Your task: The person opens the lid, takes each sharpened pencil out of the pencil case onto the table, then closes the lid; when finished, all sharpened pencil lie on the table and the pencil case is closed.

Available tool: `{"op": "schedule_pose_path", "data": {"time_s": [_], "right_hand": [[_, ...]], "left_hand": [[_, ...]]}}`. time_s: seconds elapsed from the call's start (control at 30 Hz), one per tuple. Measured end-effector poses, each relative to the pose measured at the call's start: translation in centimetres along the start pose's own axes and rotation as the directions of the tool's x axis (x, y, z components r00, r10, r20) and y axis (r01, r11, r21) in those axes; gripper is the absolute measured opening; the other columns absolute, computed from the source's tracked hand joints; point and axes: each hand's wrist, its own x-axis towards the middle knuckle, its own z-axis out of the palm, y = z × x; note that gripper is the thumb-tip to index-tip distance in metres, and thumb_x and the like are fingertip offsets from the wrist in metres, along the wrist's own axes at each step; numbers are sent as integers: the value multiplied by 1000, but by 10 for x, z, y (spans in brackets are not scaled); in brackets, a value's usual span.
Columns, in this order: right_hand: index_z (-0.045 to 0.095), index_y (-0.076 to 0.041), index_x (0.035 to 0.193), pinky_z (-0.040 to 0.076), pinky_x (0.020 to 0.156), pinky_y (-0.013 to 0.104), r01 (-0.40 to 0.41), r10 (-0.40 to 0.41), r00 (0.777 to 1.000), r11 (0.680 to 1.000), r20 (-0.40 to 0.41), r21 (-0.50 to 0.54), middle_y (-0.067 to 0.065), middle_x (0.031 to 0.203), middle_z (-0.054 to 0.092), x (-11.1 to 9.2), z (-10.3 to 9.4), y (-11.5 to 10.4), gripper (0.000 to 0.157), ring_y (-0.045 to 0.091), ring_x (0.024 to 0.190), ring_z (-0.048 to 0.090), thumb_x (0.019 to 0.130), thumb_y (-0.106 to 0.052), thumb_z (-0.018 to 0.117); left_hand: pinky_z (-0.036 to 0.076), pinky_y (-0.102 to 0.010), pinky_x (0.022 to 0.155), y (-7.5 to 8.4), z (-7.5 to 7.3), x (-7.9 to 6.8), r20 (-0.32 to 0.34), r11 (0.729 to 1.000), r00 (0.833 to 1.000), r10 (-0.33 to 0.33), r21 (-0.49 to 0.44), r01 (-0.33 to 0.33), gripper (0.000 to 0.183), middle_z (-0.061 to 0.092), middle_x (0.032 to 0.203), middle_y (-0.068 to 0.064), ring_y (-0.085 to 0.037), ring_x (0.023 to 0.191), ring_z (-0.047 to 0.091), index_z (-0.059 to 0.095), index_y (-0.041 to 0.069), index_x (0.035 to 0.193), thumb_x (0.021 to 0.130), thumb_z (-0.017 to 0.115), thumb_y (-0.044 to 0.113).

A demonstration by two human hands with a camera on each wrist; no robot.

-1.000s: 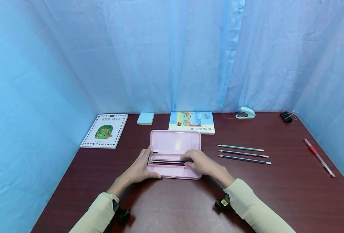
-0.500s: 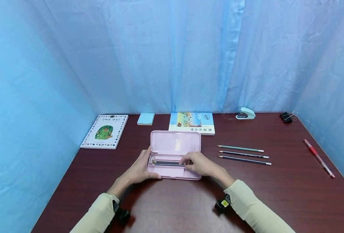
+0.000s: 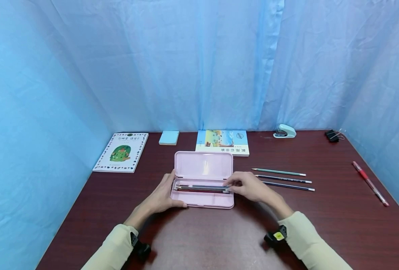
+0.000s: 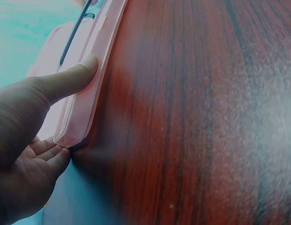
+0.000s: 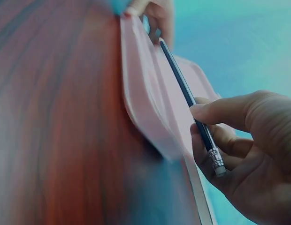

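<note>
A pink pencil case (image 3: 204, 165) lies with its lid folded back in the head view. Several pencils (image 3: 202, 191) lie in its long compartment. My left hand (image 3: 160, 195) grips the case's left end. In the left wrist view, its thumb lies over the front rim and the fingertips touch the end wall. At the case's right end, my right hand (image 3: 248, 185) pinches a dark pencil (image 5: 180, 79) between thumb and fingers, near its white eraser. That pencil slants over the case in the right wrist view. Whether its tip touches the compartment, I cannot tell.
To the right lie three pencils (image 3: 283, 178) and a red pen (image 3: 369, 183). Along the back are a white book (image 3: 121, 152), blue sticky notes (image 3: 169, 137), another book (image 3: 223, 142), a mint stapler (image 3: 285, 131) and a black binder clip (image 3: 332, 135).
My right hand has moved right, from inside the case to its right end, with the pencil in its fingers. The left hand has stayed in place on the case.
</note>
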Motion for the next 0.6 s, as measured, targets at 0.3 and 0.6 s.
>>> {"op": "schedule_pose_path", "data": {"time_s": [0.3, 0.6], "right_hand": [[70, -20, 98, 45, 70, 28, -73, 63, 992, 992, -108, -98, -9, 91, 64, -64, -47, 40, 17, 4, 79, 54, 85, -9, 65], [70, -24, 96, 44, 69, 28, -259, 219, 958, 940, -188, -222, -9, 93, 62, -130, -81, 75, 19, 5, 80, 52, 84, -11, 66]], "left_hand": [[34, -37, 100, 1, 0, -1, -4, 1000, 1000, 5, -7, -5, 125, 37, 131, -12, -21, 116, 41, 11, 5, 148, 56, 85, 44], [34, -37, 100, 1, 0, 0, -2, 1000, 1000, 13, -10, -13, 124, 38, 129, -13, -22, 116, 41, 12, 4, 148, 56, 86, 44]]}}
